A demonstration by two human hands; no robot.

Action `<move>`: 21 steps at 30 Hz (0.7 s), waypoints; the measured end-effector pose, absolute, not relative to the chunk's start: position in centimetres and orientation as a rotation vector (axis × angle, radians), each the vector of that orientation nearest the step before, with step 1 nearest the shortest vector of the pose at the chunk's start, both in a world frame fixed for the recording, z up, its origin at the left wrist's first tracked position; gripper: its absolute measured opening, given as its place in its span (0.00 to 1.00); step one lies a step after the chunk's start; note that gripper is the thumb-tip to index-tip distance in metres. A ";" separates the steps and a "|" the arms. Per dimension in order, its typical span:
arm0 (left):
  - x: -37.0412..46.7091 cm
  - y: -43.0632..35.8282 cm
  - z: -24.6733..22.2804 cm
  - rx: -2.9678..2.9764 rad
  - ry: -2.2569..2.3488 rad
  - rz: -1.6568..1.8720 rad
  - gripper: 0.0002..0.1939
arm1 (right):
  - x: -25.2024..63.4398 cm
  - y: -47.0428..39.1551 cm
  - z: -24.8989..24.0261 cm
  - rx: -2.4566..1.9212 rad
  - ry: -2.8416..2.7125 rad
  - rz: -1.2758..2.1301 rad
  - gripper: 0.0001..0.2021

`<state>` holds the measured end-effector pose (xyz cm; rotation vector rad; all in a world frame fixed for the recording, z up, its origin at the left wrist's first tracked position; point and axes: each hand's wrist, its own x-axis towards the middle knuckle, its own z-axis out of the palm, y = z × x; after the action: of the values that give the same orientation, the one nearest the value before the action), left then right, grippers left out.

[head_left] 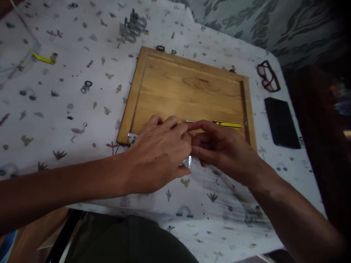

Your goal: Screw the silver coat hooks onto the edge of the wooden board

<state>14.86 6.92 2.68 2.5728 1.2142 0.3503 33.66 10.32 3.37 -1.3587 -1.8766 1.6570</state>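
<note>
A framed wooden panel (175, 91) lies flat on the table. My left hand (161, 153) rests over its near edge, fingers bent and closed around a shiny metal piece (189, 162), most of which is covered. Touching the left fingertips, my right hand (216, 146) has its thumb and fingers pinched together; what sits between them is hidden. A metal fitting (132, 138) shows at the panel's near left corner, beside my left wrist. Behind my right hand, a yellow and black screwdriver (227, 124) lies on the panel, its shaft pointing left.
Several metal hinges (133, 27) are grouped at the back of the patterned tablecloth (104, 106). To the right are eyeglasses (268, 76) and a dark flat rectangular object (282, 123). A yellow object (42, 57) and a pale cord lie at the far left.
</note>
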 end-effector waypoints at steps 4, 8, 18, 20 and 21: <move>14.9 6.9 2.8 2.557 1.209 0.340 0.22 | 33.6 10.2 3.5 -1.388 -1.933 1.569 0.25; 14.9 7.0 2.8 2.541 1.212 0.333 0.21 | 33.7 10.0 3.3 -1.381 -1.976 1.525 0.25; 14.9 7.0 3.1 2.547 1.215 0.282 0.21 | 33.9 9.8 3.1 -1.363 -1.985 1.519 0.23; 14.9 7.0 3.1 2.545 1.217 0.297 0.21 | 34.1 9.7 2.9 -1.359 -1.994 1.501 0.23; 14.9 7.1 3.0 2.543 1.218 0.297 0.21 | 34.1 9.7 2.8 -1.357 -1.999 1.489 0.23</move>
<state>14.93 7.06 3.03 2.5426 1.2178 0.2965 34.13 9.72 2.83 -1.3567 -1.9989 1.4895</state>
